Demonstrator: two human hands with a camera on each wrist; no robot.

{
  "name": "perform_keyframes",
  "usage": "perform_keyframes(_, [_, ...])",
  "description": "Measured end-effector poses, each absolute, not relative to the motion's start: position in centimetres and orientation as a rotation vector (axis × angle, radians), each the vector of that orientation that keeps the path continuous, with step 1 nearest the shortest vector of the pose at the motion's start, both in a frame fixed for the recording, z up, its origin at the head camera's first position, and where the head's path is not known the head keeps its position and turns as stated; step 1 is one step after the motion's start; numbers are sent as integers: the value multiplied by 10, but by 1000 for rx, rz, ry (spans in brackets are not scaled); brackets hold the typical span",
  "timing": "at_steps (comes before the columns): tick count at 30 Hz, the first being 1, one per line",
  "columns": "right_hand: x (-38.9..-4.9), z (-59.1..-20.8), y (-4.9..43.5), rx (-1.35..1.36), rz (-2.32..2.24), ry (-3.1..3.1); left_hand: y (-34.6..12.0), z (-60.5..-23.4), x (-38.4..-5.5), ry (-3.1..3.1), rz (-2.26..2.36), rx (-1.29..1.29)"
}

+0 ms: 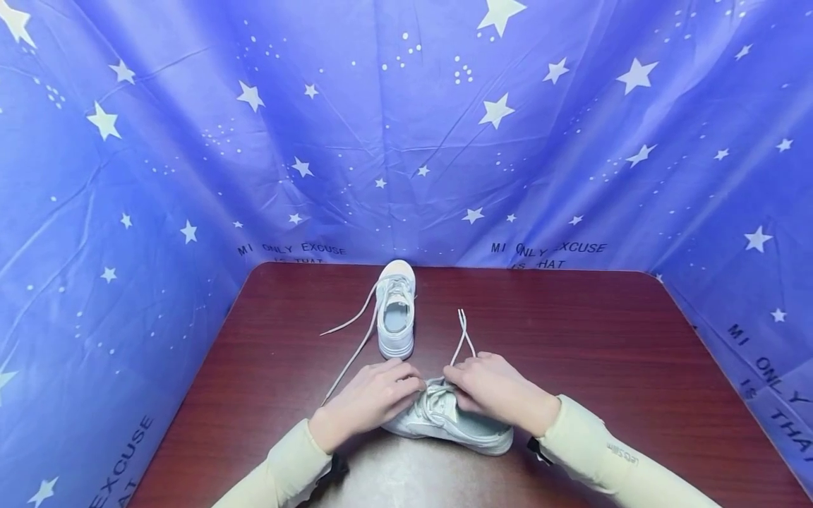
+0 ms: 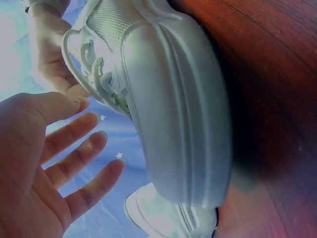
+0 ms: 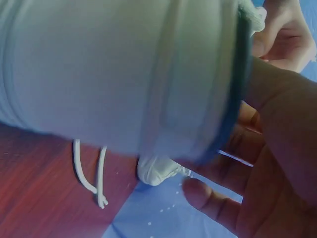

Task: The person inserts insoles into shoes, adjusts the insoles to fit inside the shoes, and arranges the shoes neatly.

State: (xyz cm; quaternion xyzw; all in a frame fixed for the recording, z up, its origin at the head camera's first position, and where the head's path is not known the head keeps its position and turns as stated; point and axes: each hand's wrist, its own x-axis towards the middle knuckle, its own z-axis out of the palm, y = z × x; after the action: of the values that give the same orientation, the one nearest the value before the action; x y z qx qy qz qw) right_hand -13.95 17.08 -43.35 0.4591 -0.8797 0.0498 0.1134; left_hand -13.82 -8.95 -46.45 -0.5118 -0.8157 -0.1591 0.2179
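Note:
A pale canvas sneaker (image 1: 473, 427) lies crosswise near the front of the table, toe to the left, with its laces (image 1: 438, 398) threaded over the tongue. My left hand (image 1: 375, 395) is above the toe end, fingertips close to the laces. In the left wrist view its fingers are loosely bent and spread beside a lace loop (image 2: 74, 72). Over the shoe's opening is my right hand (image 1: 504, 391), fingertips by the tongue; the shoe heel (image 3: 99, 69) hides part of the thumb and fingers, and I cannot tell whether they pinch a lace. Two lace ends (image 1: 462, 328) stretch out beyond it.
A second matching sneaker (image 1: 396, 346) stands behind, toe toward the back edge, with its long loose laces (image 1: 352, 363) trailing left. Both rest on a dark red wooden table (image 1: 571, 317). A blue star-patterned curtain (image 1: 381, 127) surrounds the back and sides.

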Motion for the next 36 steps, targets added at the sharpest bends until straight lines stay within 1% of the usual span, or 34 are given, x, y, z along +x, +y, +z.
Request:
perform_keyframes(15, [-119,-441,189,1184,276,-2517,-89,-468,-139,-2273,-372,-1361])
perform_keyframes(30, [-112,-435,201,1093,362,-2448,-87,-469,-139,-2258,-348,-1379])
perform_keyframes(36, [-110,-432,205,1004,388,-2457,-85,-469,-140,-2274,-344,-1358])
